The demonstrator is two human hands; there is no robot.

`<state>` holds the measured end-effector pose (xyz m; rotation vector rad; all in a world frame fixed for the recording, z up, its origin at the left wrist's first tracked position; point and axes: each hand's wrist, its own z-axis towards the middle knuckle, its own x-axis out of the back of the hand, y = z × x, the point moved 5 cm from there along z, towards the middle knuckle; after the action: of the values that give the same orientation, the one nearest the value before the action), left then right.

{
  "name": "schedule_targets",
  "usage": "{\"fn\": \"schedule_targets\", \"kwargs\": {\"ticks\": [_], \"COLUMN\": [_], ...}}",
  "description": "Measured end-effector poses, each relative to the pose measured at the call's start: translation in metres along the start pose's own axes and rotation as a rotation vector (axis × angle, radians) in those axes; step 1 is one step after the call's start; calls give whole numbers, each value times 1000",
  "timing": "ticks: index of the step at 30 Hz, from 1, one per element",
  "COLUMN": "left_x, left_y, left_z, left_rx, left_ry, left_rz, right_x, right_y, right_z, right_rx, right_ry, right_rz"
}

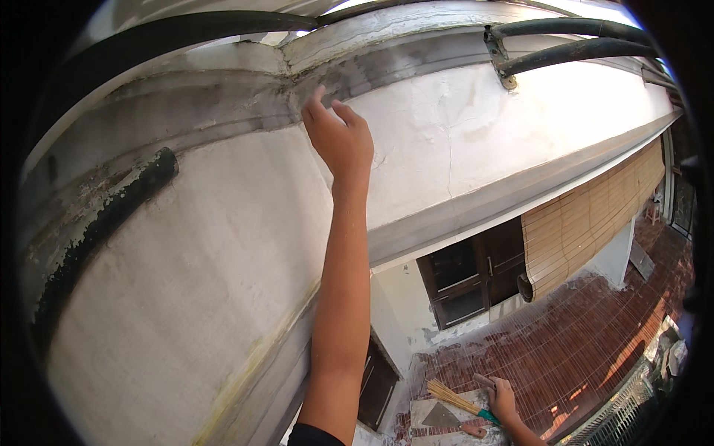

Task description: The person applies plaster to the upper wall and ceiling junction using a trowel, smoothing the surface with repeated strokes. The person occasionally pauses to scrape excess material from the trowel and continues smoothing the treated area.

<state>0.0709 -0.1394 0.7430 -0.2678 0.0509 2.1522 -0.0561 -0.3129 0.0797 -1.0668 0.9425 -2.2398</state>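
My left arm stretches up the middle of the view, a black sleeve at its lower end. My left hand (338,141) is raised at the dark, stained moulding (372,70) along the wall top. Its fingers are half bent and apart, with nothing visible in them. Low on the right, my right hand (503,401) is closed round a small grey-brown flat piece (485,381). Close by it are a straw brush (452,395) with a green grip and a trowel (442,416) with a wooden handle (473,430). Both are above a pale board (420,410).
A broken dark pipe (104,230) juts along the left wall. Two dark pipes (573,52) are bracketed at upper right. Far below lie a red tiled floor (535,334), a dark-framed door (476,271) and a rolled bamboo blind (587,223). A green mesh crate (617,409) stands lower right.
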Motion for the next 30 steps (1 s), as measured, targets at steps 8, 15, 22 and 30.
{"fn": "schedule_targets", "kwargs": {"ticks": [8, 15, 22, 30], "left_x": [-41, -45, -37, -45], "left_y": [-7, -24, -25, -30], "left_z": [80, 137, 153, 156], "left_rx": [-113, -130, -205, -280], "left_ry": [41, -162, -269, -320], "left_rz": [346, 632, 794, 914], "right_x": [0, -2, -3, -4], "right_y": [2, 7, 9, 13], "right_z": [-1, -2, -2, -2], "right_rx": [6, -17, 6, -17], "right_ry": [36, 38, 65, 58], "right_rz": [27, 31, 32, 22]}}
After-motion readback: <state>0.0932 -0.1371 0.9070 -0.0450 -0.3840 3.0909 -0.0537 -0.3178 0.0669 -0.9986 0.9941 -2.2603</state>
